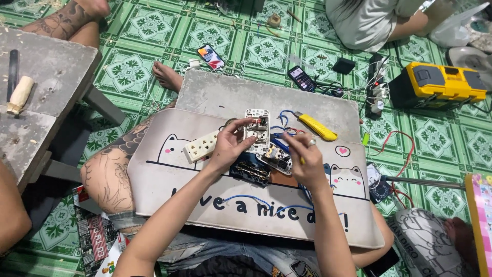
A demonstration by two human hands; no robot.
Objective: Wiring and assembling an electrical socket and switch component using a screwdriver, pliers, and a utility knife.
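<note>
Near the board's (pixel 215 92) middle, a cream socket (pixel 201 146) lies left of the left hand (pixel 228 146), which grips a white socket plate (pixel 257 130), while the right hand (pixel 303 160) is closed around a thin tool and a yellow knife (pixel 318 127) lies farther right.

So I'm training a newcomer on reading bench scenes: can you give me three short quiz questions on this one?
1. True or false: the left hand holds the white socket module.
2. Which lies just beyond the hands? A. yellow utility knife B. red hammer C. green cup
3. What colour are the loose wires beside the module?

Key: 1 true; 2 A; 3 mostly blue, some red. The right hand works at a second module, with something yellow in its fingers.
</note>
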